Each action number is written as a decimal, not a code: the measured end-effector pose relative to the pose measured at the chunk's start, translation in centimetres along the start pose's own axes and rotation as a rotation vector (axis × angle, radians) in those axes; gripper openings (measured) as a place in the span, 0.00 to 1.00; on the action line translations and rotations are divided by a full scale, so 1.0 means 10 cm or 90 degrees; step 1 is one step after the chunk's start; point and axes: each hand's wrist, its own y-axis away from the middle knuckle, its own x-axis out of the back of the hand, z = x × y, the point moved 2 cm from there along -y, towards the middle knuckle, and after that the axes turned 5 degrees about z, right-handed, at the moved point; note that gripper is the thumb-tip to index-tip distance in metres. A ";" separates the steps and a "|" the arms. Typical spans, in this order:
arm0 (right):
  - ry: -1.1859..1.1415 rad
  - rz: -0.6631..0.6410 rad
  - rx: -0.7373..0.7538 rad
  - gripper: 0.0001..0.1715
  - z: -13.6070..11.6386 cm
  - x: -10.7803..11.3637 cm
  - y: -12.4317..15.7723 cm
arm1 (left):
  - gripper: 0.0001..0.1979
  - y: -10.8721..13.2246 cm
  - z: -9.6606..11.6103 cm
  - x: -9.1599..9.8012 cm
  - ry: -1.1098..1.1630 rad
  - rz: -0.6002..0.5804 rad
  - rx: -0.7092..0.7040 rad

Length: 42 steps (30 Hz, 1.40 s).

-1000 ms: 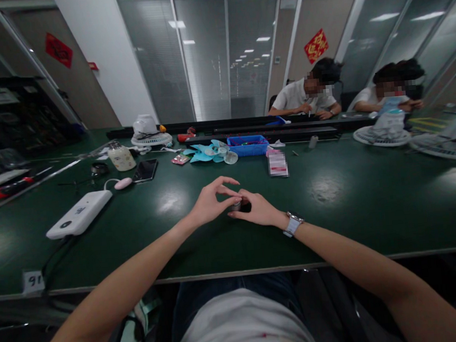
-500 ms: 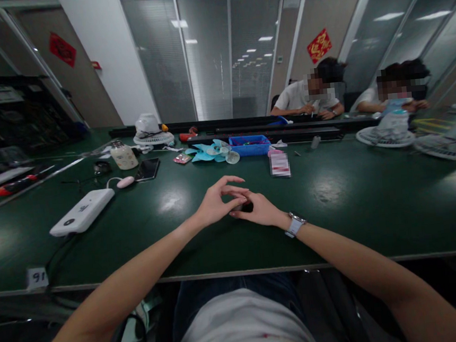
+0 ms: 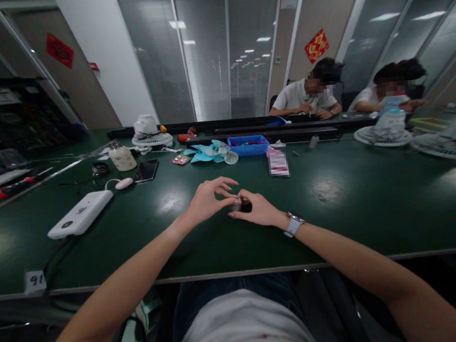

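Observation:
Over the green table, my right hand (image 3: 258, 209) grips a small grey cylindrical part (image 3: 236, 204) between thumb and fingers. My left hand (image 3: 211, 198) meets it from the other side, thumb and a lower finger pinched at the part's top edge, while its upper fingers stretch out above. Much of the part is hidden by my fingertips, and its exact kind cannot be made out. Beyond my hands lie light-blue fan blades (image 3: 206, 152), a blue tray (image 3: 249, 147) with small pieces in it, and a pink-and-white packet (image 3: 278, 164).
To the left are a white power strip (image 3: 80, 213), a phone (image 3: 146, 170), a patterned bottle (image 3: 122, 157) and a white fan part (image 3: 147, 130). Black rails (image 3: 281, 135) run across the back. Two people work at the far right behind more fan parts (image 3: 388, 130).
My left hand has shifted slightly left and its fingers have drawn back from my right hand, so more of the grey part shows. The right hand stays nearly in place.

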 end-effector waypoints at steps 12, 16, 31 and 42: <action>-0.027 -0.006 -0.013 0.20 0.00 0.00 0.00 | 0.21 0.03 -0.01 -0.06 0.084 0.024 0.029; -0.026 -0.003 -0.012 0.20 0.00 0.00 0.00 | 0.21 0.03 -0.04 -0.10 0.101 0.036 0.046; 0.021 0.002 -0.002 0.20 0.00 0.00 -0.01 | 0.24 0.03 -0.03 -0.11 0.165 -0.013 0.022; -0.011 -0.004 0.012 0.22 0.01 -0.02 -0.01 | 0.22 0.04 0.00 -0.14 0.180 0.023 0.043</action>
